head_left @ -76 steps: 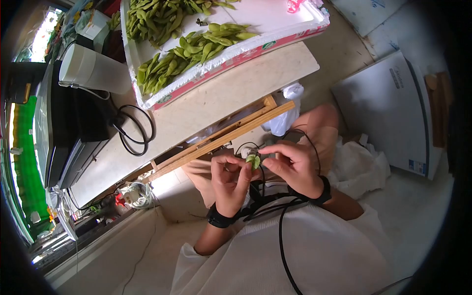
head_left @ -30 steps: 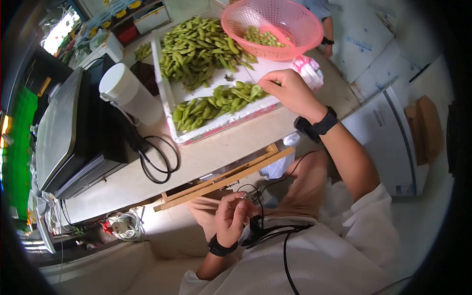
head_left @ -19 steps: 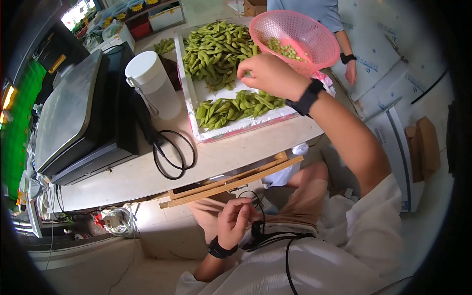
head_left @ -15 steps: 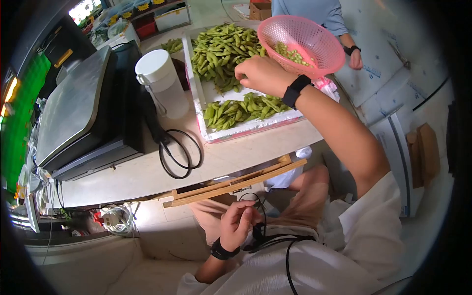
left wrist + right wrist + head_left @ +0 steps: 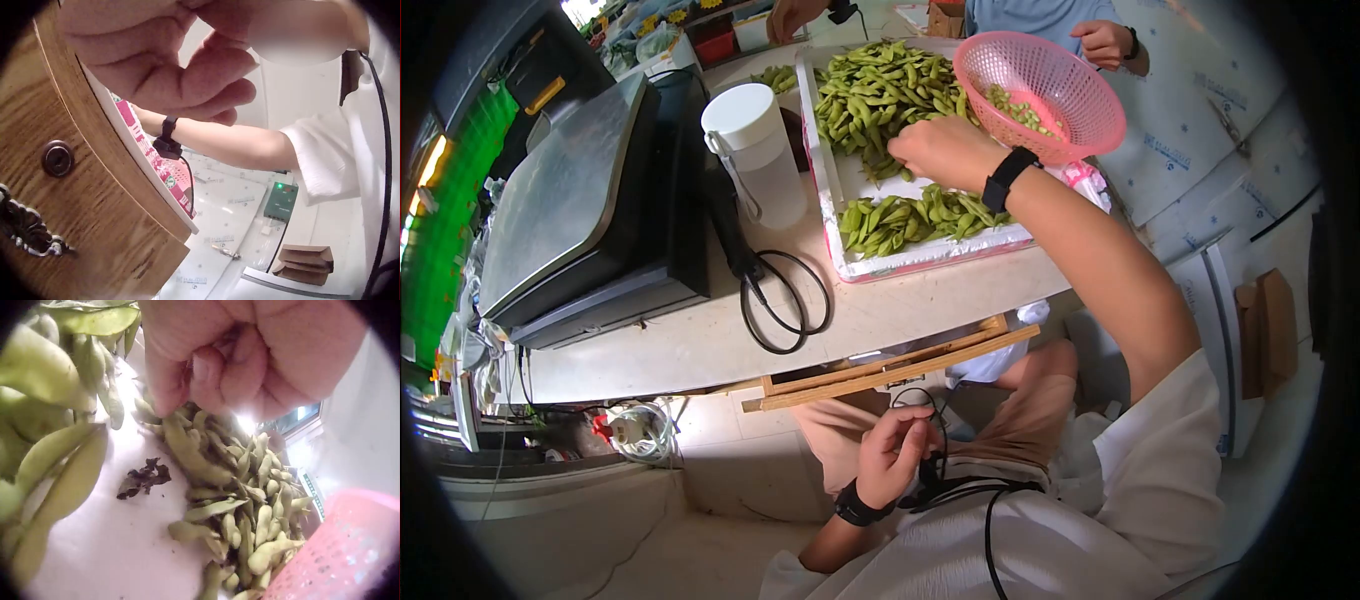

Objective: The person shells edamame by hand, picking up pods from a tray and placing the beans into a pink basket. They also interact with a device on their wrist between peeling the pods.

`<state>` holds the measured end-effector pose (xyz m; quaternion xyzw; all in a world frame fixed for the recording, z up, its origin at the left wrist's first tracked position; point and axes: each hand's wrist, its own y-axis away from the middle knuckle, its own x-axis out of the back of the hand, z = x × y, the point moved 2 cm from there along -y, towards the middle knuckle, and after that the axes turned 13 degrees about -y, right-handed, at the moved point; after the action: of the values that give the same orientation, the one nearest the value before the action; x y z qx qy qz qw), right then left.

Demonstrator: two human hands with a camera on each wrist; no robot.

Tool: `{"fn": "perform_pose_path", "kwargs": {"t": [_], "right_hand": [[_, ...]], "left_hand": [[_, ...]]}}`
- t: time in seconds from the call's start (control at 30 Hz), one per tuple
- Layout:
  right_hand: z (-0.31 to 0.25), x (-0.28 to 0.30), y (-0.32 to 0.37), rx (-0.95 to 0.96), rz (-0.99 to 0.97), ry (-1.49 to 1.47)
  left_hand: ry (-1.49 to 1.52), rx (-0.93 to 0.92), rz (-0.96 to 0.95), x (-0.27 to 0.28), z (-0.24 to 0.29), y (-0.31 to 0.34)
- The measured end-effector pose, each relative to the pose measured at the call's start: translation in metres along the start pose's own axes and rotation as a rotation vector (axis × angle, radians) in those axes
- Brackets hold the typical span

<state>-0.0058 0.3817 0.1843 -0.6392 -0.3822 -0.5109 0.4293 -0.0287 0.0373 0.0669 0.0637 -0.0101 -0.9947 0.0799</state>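
Note:
Over the white foam tray (image 5: 834, 215), my right hand (image 5: 950, 153) reaches down at the near edge of the big pile of green pods (image 5: 890, 85). The right wrist view shows the curled fingers of that hand (image 5: 244, 356) with thumb and fingertip pinching the end of a pod (image 5: 190, 453). A smaller heap of pods (image 5: 900, 222) lies along the tray's near side. My left hand (image 5: 892, 460) stays above my lap, fingers loosely curled; the same hand (image 5: 162, 62) shows nothing held in the left wrist view.
A pink colander (image 5: 1100, 110) with shelled beans stands at the tray's right end. Left of the tray are a lidded cup (image 5: 775, 185), a black cable loop and a scale (image 5: 565, 190). An open wooden drawer (image 5: 900, 372) sits below the counter. Another person's hands show beyond.
My right hand has left my left hand, passed over the tray's right end and moved left to the big pile. The left hand no longer holds the green pod. The head view has shifted.

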Motion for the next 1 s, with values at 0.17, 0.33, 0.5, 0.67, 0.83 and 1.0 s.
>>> {"fn": "perform_pose_path", "kwargs": {"t": [0.17,0.33,0.5,0.67,0.83,1.0], "right_hand": [[-0.015,0.043,0.023,0.016,0.242,-0.151],[-0.07,0.097,0.093,-0.102,0.479,-0.576],[-0.123,0.058,0.179,-0.412,0.189,-1.369],[-0.143,-0.012,0.23,-0.484,0.093,-1.675],[-0.144,-0.039,0.252,-0.555,0.304,-1.794],[-0.152,-0.064,0.276,-0.715,0.423,-1.646]], "left_hand": [[0.019,-0.012,-0.003,-0.001,0.0,-0.001],[-0.001,-0.047,0.035,-0.004,0.009,-0.004],[-0.052,-0.117,-0.01,-0.009,0.009,-0.013],[0.284,0.075,-0.347,-0.033,0.012,-0.02],[0.309,0.247,-0.492,-0.046,0.003,-0.02],[0.215,0.236,-0.234,-0.057,-0.001,-0.023]]}}
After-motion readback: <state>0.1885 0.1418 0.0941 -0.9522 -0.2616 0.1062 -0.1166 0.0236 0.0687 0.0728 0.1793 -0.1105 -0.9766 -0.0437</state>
